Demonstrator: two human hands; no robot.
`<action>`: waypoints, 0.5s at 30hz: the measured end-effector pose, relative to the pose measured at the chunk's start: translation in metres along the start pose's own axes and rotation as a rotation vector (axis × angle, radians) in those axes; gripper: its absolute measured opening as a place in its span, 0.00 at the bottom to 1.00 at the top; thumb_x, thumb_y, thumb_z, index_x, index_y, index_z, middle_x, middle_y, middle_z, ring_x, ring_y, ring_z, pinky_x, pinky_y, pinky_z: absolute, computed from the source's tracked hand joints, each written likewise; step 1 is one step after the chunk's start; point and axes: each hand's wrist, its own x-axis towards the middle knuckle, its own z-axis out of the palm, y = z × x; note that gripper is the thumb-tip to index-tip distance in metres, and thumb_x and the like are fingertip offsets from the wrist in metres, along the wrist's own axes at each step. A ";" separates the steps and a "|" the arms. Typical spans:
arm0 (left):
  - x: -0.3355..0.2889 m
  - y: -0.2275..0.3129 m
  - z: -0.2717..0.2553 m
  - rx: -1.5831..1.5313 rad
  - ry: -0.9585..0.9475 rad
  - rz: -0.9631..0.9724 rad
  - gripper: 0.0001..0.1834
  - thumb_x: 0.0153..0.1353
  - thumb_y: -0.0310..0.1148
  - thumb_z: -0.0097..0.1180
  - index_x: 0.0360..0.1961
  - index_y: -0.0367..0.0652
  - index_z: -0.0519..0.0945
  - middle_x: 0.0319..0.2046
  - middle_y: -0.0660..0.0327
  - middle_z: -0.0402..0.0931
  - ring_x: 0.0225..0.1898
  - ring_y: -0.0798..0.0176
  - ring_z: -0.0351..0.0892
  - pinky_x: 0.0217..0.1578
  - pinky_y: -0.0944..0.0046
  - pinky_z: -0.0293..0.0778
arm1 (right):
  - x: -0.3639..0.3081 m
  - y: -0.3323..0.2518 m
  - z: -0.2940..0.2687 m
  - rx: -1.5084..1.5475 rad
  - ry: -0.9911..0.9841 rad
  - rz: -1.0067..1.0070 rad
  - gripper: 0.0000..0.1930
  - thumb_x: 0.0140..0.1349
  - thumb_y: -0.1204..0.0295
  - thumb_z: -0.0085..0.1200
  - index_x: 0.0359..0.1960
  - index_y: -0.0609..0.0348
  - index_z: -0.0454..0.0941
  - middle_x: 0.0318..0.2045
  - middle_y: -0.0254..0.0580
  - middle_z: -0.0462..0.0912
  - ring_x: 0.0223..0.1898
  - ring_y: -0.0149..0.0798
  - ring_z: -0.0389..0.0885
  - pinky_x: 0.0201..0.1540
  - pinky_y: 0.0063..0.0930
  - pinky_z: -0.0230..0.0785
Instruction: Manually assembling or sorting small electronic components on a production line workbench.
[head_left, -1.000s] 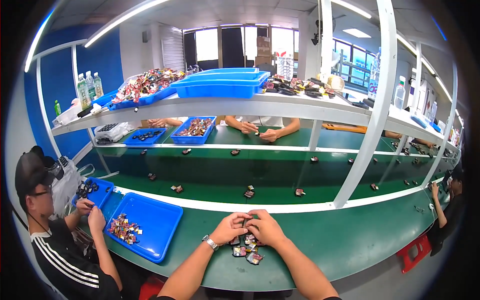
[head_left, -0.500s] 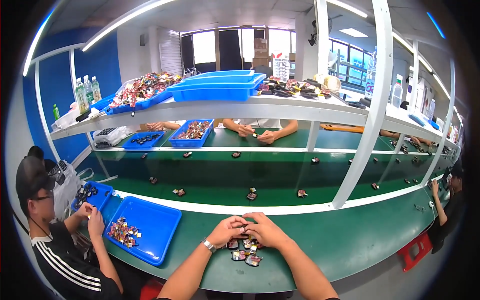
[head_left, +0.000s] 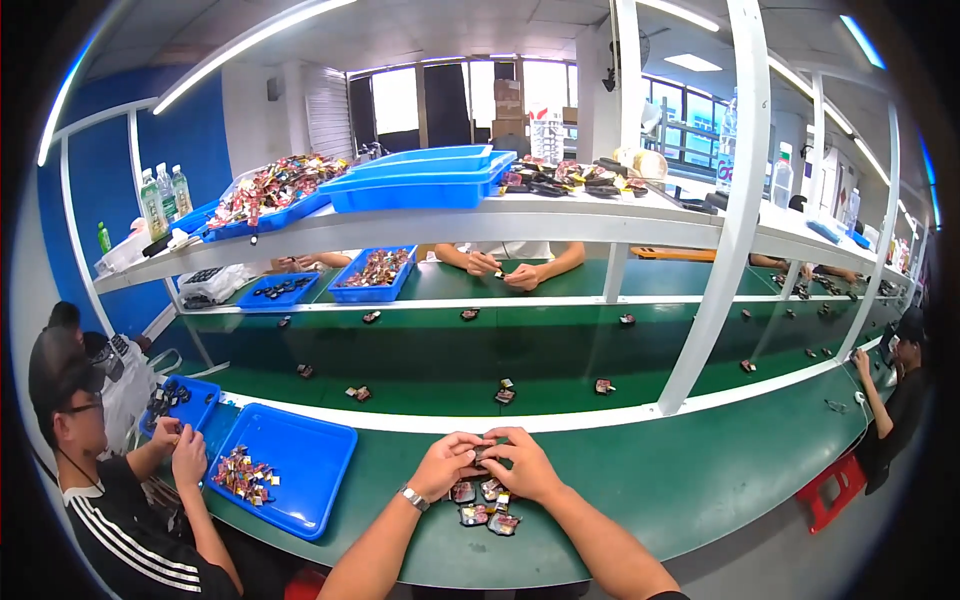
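At left on the desk [head_left: 680, 480], a blue tray [head_left: 318, 470] carries small parts [head_left: 243, 476]. Rightward, the left hand [head_left: 446, 467], fingers curled nearly closed, pinches a small dark piece [head_left: 480, 456]; loose units [head_left: 474, 515] lie just nearer. The right hand [head_left: 522, 466], similarly closed, grips the piece's right side, partly hidden. A slack pinch could drop it; a dipping wrist could scatter the units.

Red lettering shows on a clear plastic bottle [head_left: 726, 165] beside the white upright post [head_left: 742, 200], and a small dark character marks that post. A red emblem stands on a white pack [head_left: 547, 146]. Labels on the left-hand drink bottles [head_left: 167, 194] are too small to read.
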 end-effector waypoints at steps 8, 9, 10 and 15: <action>0.000 0.002 -0.002 -0.066 0.003 0.040 0.10 0.69 0.25 0.43 0.50 0.36 0.70 0.55 0.49 0.73 0.53 0.58 0.77 0.52 0.55 0.78 | 0.001 0.001 0.013 -0.024 0.066 0.025 0.08 0.55 0.72 0.61 0.37 0.53 0.84 0.51 0.38 0.77 0.54 0.45 0.72 0.56 0.35 0.68; 0.000 0.001 -0.001 -0.063 0.000 0.037 0.10 0.69 0.25 0.43 0.50 0.36 0.70 0.55 0.49 0.73 0.53 0.58 0.77 0.52 0.55 0.78 | 0.001 0.001 0.013 -0.024 0.071 0.027 0.08 0.55 0.72 0.61 0.37 0.53 0.84 0.51 0.38 0.77 0.54 0.45 0.72 0.56 0.35 0.68; 0.001 0.001 0.000 -0.059 0.011 0.041 0.10 0.69 0.24 0.43 0.49 0.36 0.70 0.54 0.50 0.73 0.52 0.58 0.77 0.52 0.55 0.78 | 0.001 0.001 0.013 -0.030 0.072 0.031 0.08 0.55 0.72 0.60 0.37 0.53 0.84 0.50 0.38 0.77 0.54 0.45 0.72 0.56 0.36 0.68; 0.001 0.003 0.003 -0.050 0.017 0.061 0.09 0.68 0.23 0.44 0.49 0.35 0.70 0.51 0.51 0.75 0.51 0.57 0.78 0.51 0.54 0.79 | 0.001 0.007 0.014 0.052 0.073 0.081 0.08 0.57 0.70 0.59 0.37 0.53 0.84 0.49 0.39 0.78 0.53 0.45 0.73 0.56 0.37 0.67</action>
